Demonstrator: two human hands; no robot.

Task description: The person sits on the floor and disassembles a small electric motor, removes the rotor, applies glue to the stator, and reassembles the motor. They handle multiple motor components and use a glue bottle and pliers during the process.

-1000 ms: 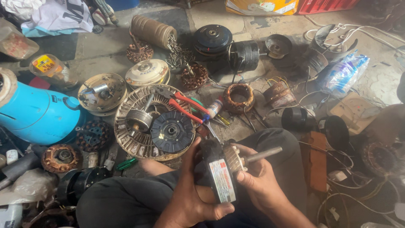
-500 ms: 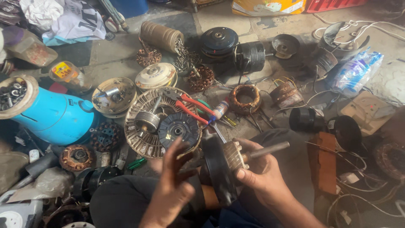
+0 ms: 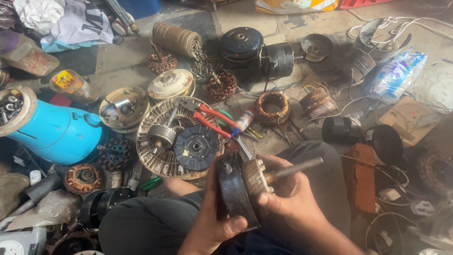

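Note:
My left hand (image 3: 214, 215) grips a black round motor housing (image 3: 233, 191) by its rim, thumb over the lower edge. My right hand (image 3: 290, 198) holds the ribbed metal rotor (image 3: 255, 177) seated against that housing, with its steel shaft (image 3: 297, 166) pointing up and right. Both hands are over my lap, above my dark trousers (image 3: 151, 224). Just ahead of them lies a large round ribbed fan casing (image 3: 155, 158) holding a black disc (image 3: 197, 147) and red-handled pliers (image 3: 214, 120).
The floor around me is crowded with motor parts: a copper stator winding (image 3: 271, 107), black motor bodies (image 3: 276, 59), a cream cover (image 3: 171, 84), a blue canister (image 3: 59, 134) at left, a brick (image 3: 361, 177) and tangled wires at right, a plastic bag (image 3: 396, 73).
The housing has been turned edge-on; its pale label no longer faces me. My left hand shifted from spread fingers to a grip on the rim. The view moved slightly.

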